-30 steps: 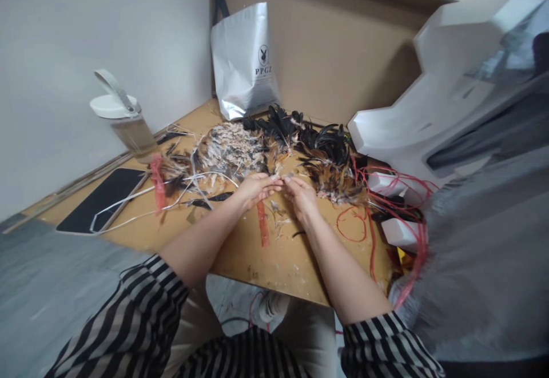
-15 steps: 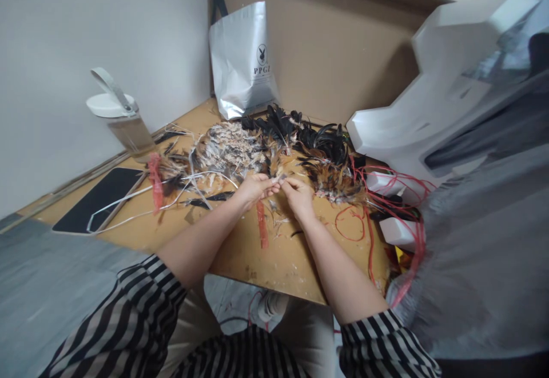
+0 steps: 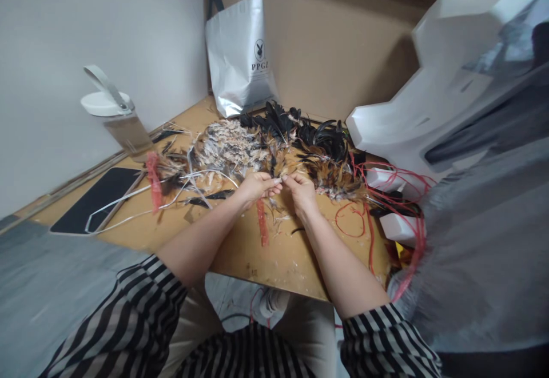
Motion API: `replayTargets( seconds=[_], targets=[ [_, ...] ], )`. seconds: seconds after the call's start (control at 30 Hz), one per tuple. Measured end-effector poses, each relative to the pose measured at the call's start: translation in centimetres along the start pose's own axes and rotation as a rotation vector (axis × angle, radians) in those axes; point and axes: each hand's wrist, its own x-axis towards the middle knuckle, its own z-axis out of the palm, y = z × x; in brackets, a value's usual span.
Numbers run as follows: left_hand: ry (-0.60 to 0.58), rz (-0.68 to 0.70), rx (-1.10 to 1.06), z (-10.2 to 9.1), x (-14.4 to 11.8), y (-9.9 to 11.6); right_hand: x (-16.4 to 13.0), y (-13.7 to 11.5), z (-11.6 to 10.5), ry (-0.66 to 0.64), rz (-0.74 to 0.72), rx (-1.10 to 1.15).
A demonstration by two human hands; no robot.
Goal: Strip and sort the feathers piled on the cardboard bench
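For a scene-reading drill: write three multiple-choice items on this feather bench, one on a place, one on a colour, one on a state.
1. Where does the silver bag stand?
A. at the back, against the cardboard
B. on the dark pad
C. under the table

2. What colour is the loose cord right of the right hand?
A. blue
B. red
C. green

3. How are the left hand and right hand placed?
A. far apart
B. flat on the table
C. fingertips meeting, pinching something small

Key: 1 A, it leans on the brown board; 2 B, red loops show; 3 C, fingers meet before the feathers.
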Motion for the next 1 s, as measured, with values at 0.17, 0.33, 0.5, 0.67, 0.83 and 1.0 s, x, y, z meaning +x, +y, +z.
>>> replayTargets(
  seconds=[0.17, 0.33, 0.5, 0.67, 0.83, 1.0],
  targets=[
    [-0.007, 0.002, 0.046, -0.2, 0.1, 0.0, 0.1, 0.2, 0.2, -0.009, 0.012, -0.027],
    [0.067, 0.053, 0.085, -0.4, 0.1, 0.7, 0.1, -0.3, -0.7, -0.105, -0.039, -0.218],
    [0.196, 0.074, 0.016, -0.9, 0.3, 1.2, -0.3, -1.6, -2.4, -0.452, -0.082, -0.674],
    [0.201, 0.078, 0.004, -1.1, 0.5, 1.1, -1.4, -2.1, -1.9, -0.669, -0.138, -0.924],
    [0.193, 0.075, -0.006, -0.9, 0.4, 1.1, -2.2, -1.5, -0.6, -0.575, -0.181, -1.125],
    [0.194, 0.081, -0.114, -0.9, 0.3, 1.5, -1.2, -1.6, -1.4, -0.441, -0.021, -0.733]
  ],
)
